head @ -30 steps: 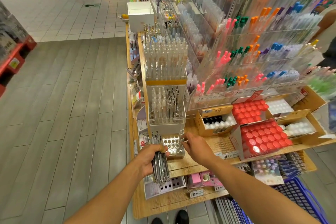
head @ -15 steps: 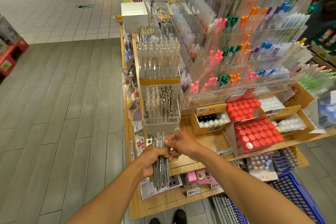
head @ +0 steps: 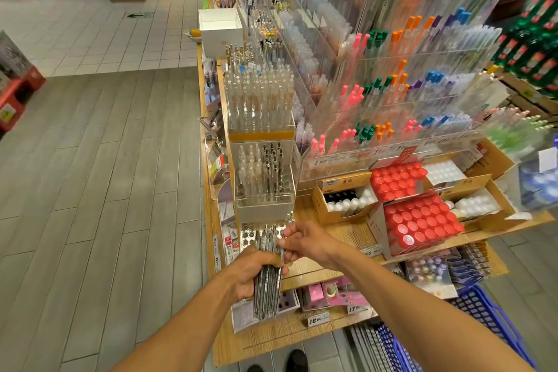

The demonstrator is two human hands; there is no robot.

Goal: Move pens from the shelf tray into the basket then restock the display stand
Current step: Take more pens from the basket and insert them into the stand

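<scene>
Left hand (head: pixel 252 273) grips a bundle of slim silver-grey metal pens (head: pixel 267 287) near the clear perforated shelf tray (head: pixel 250 234), right hand (head: pixel 305 240) pinches one pen's top; gathering step, next likely the blue plastic basket (head: pixel 483 311), near right.

Price tags (head: pixel 319 319) on the shelf read 12.90, 17.90.

Single head-worn wide-angle view, facing forward and down from standing height. Both forearms enter from the bottom edge, close to the lens. The tiered wooden shelf (head: pixel 329 269) sits near, centre-right; the grey plank floor (head: pixel 105 175) fills the left. Straight lines bow towards the frame edges.
</scene>
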